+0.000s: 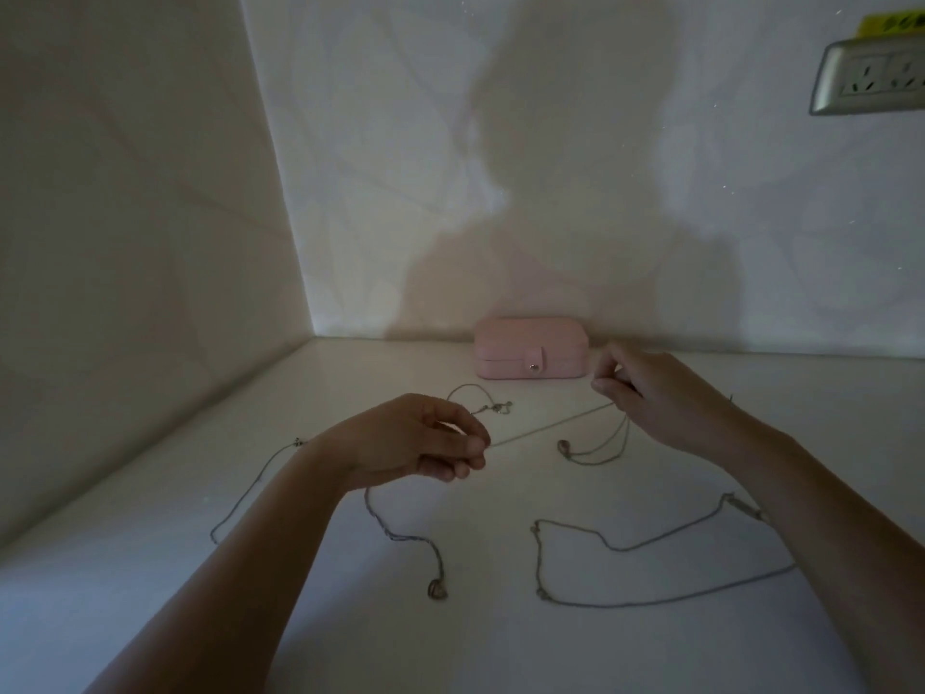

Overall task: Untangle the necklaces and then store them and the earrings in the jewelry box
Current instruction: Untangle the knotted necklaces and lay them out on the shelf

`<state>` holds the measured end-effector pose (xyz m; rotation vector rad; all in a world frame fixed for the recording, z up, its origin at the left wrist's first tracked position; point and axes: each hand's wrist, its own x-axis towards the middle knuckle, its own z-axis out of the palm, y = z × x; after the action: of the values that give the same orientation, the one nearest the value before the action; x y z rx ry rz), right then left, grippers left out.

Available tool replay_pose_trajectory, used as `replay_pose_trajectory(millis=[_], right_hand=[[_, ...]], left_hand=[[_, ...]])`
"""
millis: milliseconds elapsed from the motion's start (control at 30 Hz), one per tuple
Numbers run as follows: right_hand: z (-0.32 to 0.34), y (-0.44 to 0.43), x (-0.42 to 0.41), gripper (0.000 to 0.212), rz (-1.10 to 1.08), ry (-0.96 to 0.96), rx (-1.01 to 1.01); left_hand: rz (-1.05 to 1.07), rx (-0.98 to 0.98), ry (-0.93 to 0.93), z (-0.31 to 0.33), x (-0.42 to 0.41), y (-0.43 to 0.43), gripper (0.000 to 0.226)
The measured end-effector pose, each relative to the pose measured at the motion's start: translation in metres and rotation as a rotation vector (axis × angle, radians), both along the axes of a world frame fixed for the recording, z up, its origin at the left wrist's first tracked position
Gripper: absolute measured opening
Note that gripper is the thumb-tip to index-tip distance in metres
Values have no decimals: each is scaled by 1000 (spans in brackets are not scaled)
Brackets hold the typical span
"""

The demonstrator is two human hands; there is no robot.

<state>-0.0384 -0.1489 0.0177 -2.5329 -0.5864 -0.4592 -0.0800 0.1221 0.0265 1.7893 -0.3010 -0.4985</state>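
Two hands work above one smooth white bench (500, 643): one fine silver chain (550, 423) is pinched taut between the curled fingers of the left hand (425, 443) and the right hand (645, 393). One loose silver necklace loop (620, 549) is laid beside the right forearm, and one heart-pendant strand (436, 588) below the left wrist. One closed, rounded pink jewelry box (530, 350) with a snap tab is set against the wall behind. The total of necklaces cannot be told.
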Motion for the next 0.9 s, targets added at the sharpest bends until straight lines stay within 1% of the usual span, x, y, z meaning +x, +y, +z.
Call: replay_pose_trajectory(millis=[133, 167, 233, 300, 433, 500, 567, 633, 700, 800, 867, 900], right_hand=[[-5, 5, -1, 19, 33, 73, 44], [-4, 7, -2, 21, 45, 87, 53], [-3, 8, -4, 22, 51, 109, 76], [-2, 10, -6, 21, 55, 124, 124], [-4, 12, -4, 13, 102, 179, 265], [-3, 11, -2, 12, 95, 158, 307], [0, 11, -2, 11, 109, 143, 405], [6, 11, -5, 8, 170, 164, 574], [11, 10, -7, 3, 249, 199, 692], [18, 12, -15, 13, 397, 312, 830], [20, 15, -21, 16, 430, 412, 846], [21, 16, -24, 15, 417, 428, 789]], left_hand=[[4, -356, 45, 5, -4, -1, 9], [-10, -441, 50, 6, -4, -1, 13], [-14, -595, 52, 9, -5, -1, 33], [33, -663, 13, 11, -5, -2, 37], [171, -629, -100, 12, -4, -8, 31], [199, -587, -129, 11, -3, -9, 30], [228, -531, -165, 12, -4, -10, 26], [255, -470, -217, 11, -4, -12, 20], [269, -415, -255, 11, -5, -14, 15], [275, -349, -269, 10, -4, -16, 15], [267, -294, -276, 9, -4, -18, 14], [253, -275, -275, 9, -4, -19, 13]])
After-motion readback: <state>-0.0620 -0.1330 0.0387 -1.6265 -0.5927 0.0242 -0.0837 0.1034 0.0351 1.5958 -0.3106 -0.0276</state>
